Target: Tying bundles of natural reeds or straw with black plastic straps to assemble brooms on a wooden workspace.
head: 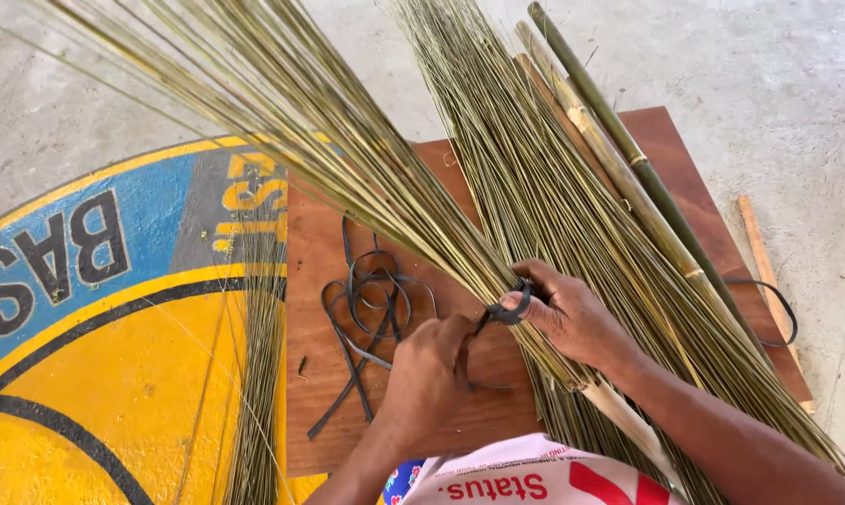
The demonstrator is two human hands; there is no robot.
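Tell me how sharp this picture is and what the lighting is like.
Head view: soft, even daylight, no glare, only faint shadows beside the hands. The right hand and left hand on the black strap are sharp; the far tips of the broom sticks blur slightly.

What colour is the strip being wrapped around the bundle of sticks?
Black strip, pulled between both hands around the greenish bundle; the head view shows it.

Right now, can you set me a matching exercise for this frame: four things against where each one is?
Things:
1. right hand
2. loose black strips
3. bamboo poles
4. thin stick bundle

Places:
A. in a tangle on the brown board
B. on the painted floor, left of the board
C. along the board's right side
D. gripping the big stick bundle

Pairs: 1-D, 2-A, 3-C, 4-B
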